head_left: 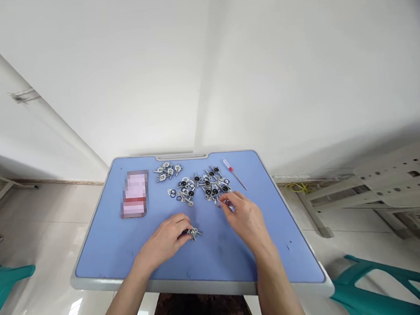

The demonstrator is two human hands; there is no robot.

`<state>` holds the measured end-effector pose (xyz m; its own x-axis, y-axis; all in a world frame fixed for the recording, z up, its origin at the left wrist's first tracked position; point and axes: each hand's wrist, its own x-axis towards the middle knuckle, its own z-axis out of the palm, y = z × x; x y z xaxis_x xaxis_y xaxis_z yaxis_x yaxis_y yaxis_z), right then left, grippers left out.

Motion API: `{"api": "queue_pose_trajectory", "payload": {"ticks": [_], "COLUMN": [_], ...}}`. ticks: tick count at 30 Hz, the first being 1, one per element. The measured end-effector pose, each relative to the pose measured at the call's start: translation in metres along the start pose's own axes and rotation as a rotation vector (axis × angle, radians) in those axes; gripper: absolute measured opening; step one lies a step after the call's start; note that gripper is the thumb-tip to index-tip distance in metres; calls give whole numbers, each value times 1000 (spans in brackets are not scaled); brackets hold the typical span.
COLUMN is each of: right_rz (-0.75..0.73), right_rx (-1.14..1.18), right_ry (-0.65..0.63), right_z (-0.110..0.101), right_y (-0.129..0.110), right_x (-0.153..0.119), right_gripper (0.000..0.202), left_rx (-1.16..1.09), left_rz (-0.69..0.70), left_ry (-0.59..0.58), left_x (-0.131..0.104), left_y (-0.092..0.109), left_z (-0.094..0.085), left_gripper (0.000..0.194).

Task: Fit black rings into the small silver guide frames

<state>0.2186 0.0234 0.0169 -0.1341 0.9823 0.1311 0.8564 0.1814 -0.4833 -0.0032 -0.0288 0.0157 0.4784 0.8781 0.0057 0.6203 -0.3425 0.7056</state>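
Observation:
My left hand [174, 234] is closed on a small metal fitting [192, 233], a silvery flanged piece with short prongs, low over the table's near half. At the near right edge of a loose pile, my right hand [242, 213] has thumb and forefinger pinched together. Whatever is between those fingertips is too small to make out. In the pile lie several metal fittings with round black caps [207, 182], mixed with flat metal plates and dark rings [172, 193]. Several similar fittings without black caps [166, 171] form a separate group at the back left.
A screwdriver [234, 173] with a clear and red handle lies right of the pile. On the left is a pixelated phone-like rectangle [134, 194]. The blue table [108, 251] has a raised grey rim. Green stools [380, 284] stand at both sides, with a white wall behind.

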Motion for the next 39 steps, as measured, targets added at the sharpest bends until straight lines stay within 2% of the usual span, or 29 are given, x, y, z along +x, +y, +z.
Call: {"api": "queue_pose_trajectory", "payload": {"ticks": [3,8,11,13,18,22,24,26,28,33,39], "right_rz": [-38,-274,-330,-344,-253,-59,21,37,-10,-80,-76], "right_rx": [-26,-72,-131,-130,-57,5,-30,-99,-125,-239,-327], "right_ry": [-13,-231,-315,-323,-185,30,74,10,-53,-139,-179], "right_z": [6,19,25,29,26,0,-15,-25,-27,-12,-4], "right_y": [-5,-27,-37,-39,-26,0,12,20,23,18,14], "right_x": [3,6,8,8,10,19,24,29,32,38,40], "right_gripper": [19,26,34,38,29,22,19,17,19,25,26], "left_rx": [-4,0,7,9,-13,-26,-31,-36,-38,-46,-38], "left_rz": [7,30,36,43,48,29,25,21,19,16,15], "left_ry": [10,20,26,35,48,33,26,26,27,28,24], "left_x": [0,2,2,3,2,2,2,2,2,1,2], "left_y": [0,-3,-4,-5,-6,-6,-7,-7,-6,-4,-5], "left_z": [1,2,3,4,5,5,5,4,4,3,3], "left_gripper": [8,6,6,7,9,9,10,10,10,10,10]}}
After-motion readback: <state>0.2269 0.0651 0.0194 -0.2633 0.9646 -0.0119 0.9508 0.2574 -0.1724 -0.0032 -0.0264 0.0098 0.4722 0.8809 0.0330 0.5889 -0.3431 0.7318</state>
